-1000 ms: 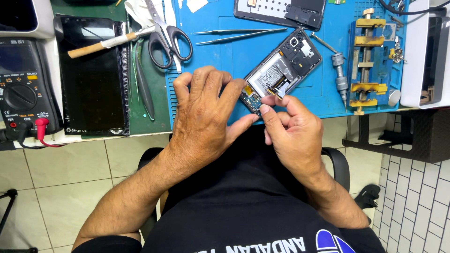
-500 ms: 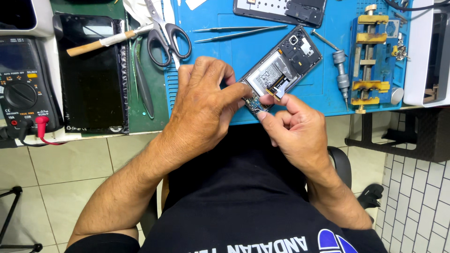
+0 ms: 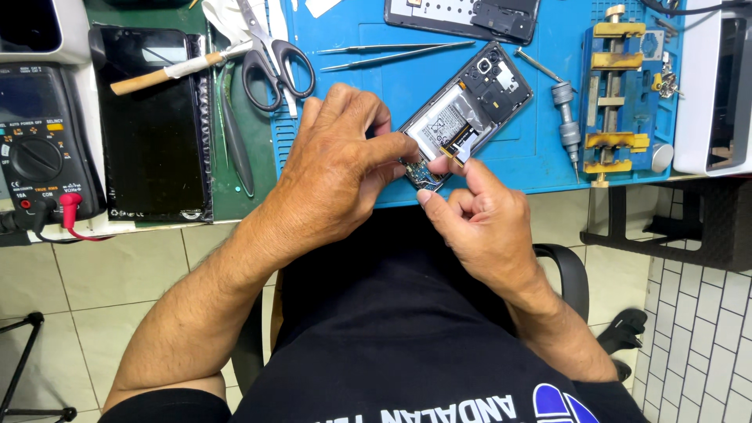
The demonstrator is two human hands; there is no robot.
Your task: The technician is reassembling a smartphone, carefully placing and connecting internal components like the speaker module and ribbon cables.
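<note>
We have the opened phone [image 3: 464,121] at the blue mat's [image 3: 548,168] near edge, long axis running up-right toward the far edge. Our left hand [image 3: 337,168] clamps its near end; our right hand [image 3: 478,219] pinches at the flex cable there, both equally close.

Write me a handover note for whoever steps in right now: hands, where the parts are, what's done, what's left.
Left hand: steadies the near end of the opened phone, fingers pinched at its lower edge.
Right hand: fingertips on a small part at the phone's bottom corner; whether it grips it is unclear.
Phone lies back-off on the blue mat, battery and boards exposed.
Tweezers, scissors and screwdriver lie unused on the mat.
Done: back cover off. Left: the bottom-end work, reassembly.
</note>
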